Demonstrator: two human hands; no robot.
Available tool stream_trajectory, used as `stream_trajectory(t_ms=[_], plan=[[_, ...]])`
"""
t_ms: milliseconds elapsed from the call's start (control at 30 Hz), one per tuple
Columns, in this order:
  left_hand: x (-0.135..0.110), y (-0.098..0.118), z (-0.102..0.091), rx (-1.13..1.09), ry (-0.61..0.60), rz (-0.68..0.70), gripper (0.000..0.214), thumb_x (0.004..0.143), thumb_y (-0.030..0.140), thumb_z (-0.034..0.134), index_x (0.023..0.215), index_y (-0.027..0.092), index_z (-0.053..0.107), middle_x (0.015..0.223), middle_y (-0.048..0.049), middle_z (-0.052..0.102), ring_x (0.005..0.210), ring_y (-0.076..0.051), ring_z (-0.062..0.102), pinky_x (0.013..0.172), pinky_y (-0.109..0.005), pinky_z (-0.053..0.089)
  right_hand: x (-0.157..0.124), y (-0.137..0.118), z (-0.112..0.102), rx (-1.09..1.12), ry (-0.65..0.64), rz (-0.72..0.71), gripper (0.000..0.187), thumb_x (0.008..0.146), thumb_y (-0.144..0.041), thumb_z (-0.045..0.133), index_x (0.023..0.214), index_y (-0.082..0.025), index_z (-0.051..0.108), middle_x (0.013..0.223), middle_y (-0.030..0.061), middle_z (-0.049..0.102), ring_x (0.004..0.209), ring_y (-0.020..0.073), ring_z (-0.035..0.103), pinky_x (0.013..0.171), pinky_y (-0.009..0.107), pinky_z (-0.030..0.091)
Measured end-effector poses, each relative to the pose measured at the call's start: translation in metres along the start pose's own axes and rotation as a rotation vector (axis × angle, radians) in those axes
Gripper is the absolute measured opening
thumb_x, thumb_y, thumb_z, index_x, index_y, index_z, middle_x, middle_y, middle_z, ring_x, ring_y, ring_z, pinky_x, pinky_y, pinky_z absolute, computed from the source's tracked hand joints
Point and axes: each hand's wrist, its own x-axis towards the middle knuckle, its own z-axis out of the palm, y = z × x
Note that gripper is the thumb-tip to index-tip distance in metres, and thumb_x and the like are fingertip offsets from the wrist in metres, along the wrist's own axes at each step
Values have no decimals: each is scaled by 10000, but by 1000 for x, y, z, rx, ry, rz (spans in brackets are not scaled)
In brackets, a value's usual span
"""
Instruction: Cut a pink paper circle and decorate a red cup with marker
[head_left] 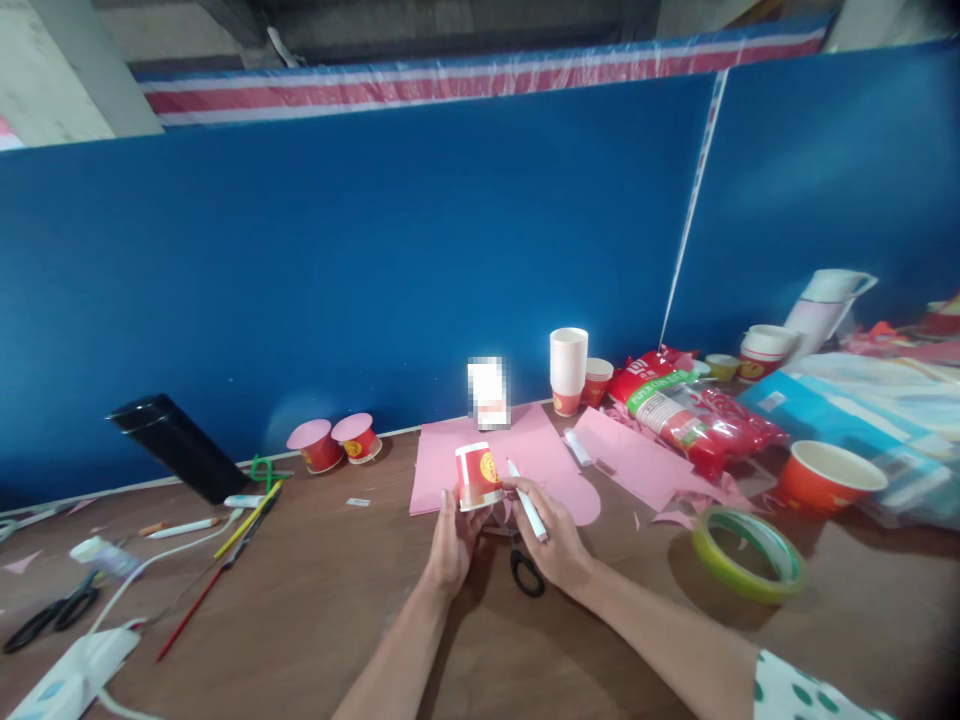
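Note:
A red and white paper cup (478, 476) with a yellow emblem is in my left hand (453, 545), whose fingers close around its lower side. The cup looks bottom up, its pale rim lowest. In my right hand (553, 540) a white marker (529, 505) lies slanted, tip toward the cup; the fingertips of that hand are at the cup's right side. Just below my hands, a pair of scissors with black handles (527, 573) lies on the table, its blades mostly hidden. Pink paper sheets (439, 470) are spread behind the cup.
Two cups with pink tops (315, 446) stand left by the blue partition (375, 250). To the right are a stack of cups (568, 365), a red cup package (690, 410), green tape (746, 555) and an orange cup (829, 478). At left lie a black bottle (180, 448) and a power strip (75, 675).

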Motion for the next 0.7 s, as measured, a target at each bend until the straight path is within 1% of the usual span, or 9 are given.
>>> stream_trajectory(t_ms=[67, 167, 367, 567, 700], plan=[[1, -1, 0, 8, 4, 2, 630, 721, 684, 645, 1116, 196, 693, 1161, -99, 717, 1167, -280, 613, 1060, -430, 420, 0, -1, 0, -3, -5, 2, 321, 936, -132, 447, 1218, -218, 575, 1120, 96, 699, 1030, 229, 685, 878, 351, 578], [2, -2, 0, 13, -12, -14, 641, 748, 669, 628, 1141, 165, 679, 1135, -127, 722, 1163, -298, 616, 1057, -452, 419, -1, -2, 0, -10, -4, -13, 334, 932, -131, 455, 1229, -221, 578, 1119, 97, 700, 1016, 227, 688, 883, 352, 577], [3, -1, 0, 7, -15, -25, 634, 800, 658, 572, 1172, 152, 658, 1198, -143, 693, 1193, -301, 597, 1084, -466, 386, -3, -1, 2, -41, -11, -38, 316, 915, -134, 487, 1210, -211, 570, 1110, 107, 698, 1012, 237, 685, 886, 366, 572], [3, -6, -3, 41, -20, 16, 654, 818, 643, 557, 1196, 115, 633, 1167, -167, 699, 1177, -319, 603, 1069, -488, 388, -4, 0, 1, -73, -23, -44, 333, 897, -125, 496, 1214, -211, 548, 1129, 107, 687, 1040, 247, 669, 896, 386, 559], [3, -6, -2, 43, -56, 41, 601, 858, 583, 537, 1235, 119, 602, 1192, -156, 687, 1202, -303, 585, 1057, -467, 399, -4, 0, 1, -79, -9, -63, 353, 893, -115, 499, 1227, -221, 542, 1130, 102, 682, 1048, 245, 661, 899, 377, 554]])
